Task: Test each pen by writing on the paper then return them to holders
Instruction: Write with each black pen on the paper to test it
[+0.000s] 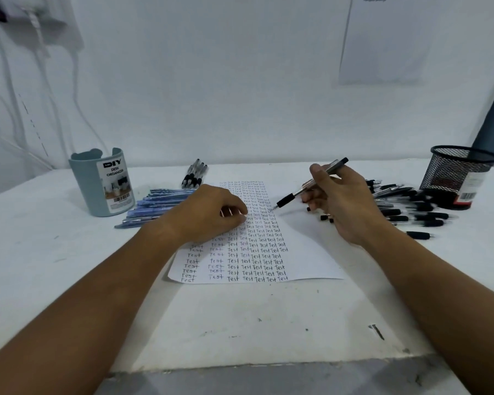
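Black-gripped pen (pixel 311 183) pinched in right hand (pixel 340 201), left hand (pixel 211 215) curled, pressing paper (pixel 305 252)

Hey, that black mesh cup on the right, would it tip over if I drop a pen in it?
The black mesh cup looks empty and light, so it might shift. It widens upward, so a leaning pen could perhaps tip it.

Soft cool even light, faint shadows, wide-angle bending at edges, slightly soft
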Motion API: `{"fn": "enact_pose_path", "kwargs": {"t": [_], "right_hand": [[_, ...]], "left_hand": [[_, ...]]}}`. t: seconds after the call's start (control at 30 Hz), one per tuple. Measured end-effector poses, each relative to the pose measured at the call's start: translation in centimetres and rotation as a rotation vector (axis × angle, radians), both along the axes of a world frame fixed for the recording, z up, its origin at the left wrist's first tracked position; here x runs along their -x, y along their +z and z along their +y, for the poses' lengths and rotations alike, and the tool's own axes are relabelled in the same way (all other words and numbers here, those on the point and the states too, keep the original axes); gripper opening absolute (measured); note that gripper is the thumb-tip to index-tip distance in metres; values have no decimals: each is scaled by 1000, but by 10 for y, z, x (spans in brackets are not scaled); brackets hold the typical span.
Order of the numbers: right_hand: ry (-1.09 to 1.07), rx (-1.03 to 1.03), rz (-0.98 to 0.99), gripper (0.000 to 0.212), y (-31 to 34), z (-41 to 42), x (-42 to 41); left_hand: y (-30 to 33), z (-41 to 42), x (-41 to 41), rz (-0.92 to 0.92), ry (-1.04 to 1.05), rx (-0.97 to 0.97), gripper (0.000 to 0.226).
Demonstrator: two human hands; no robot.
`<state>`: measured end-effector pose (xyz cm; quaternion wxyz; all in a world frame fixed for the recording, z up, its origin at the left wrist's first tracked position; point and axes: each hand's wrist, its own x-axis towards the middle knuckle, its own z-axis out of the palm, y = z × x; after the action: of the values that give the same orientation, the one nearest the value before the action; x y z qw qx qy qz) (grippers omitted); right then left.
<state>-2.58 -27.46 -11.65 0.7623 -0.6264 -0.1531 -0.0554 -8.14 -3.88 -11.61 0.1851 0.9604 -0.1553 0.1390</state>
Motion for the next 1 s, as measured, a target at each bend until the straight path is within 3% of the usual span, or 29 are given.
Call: {"fn": "enact_pose_path", "kwargs": {"t": [0.27, 0.6, 0.73, 0.87, 1.0], "right_hand": [[-43, 52, -23, 33, 0, -2, 1], [-8, 181, -38, 31, 3, 0, 5], [-286, 769, -293, 22, 4, -10, -4], [-403, 1345, -443, 36, -1, -16, -10], [-396, 1572, -452, 37, 1, -10, -6]], "left_hand": [[-1, -5, 0, -73, -23, 17, 27], [0, -14, 0, -164, -8, 145, 18], [6, -2, -3, -210, 139, 144, 19], [13, 26, -14, -280, 428, 167, 19], [19, 55, -26, -273, 656, 136, 24]]}}
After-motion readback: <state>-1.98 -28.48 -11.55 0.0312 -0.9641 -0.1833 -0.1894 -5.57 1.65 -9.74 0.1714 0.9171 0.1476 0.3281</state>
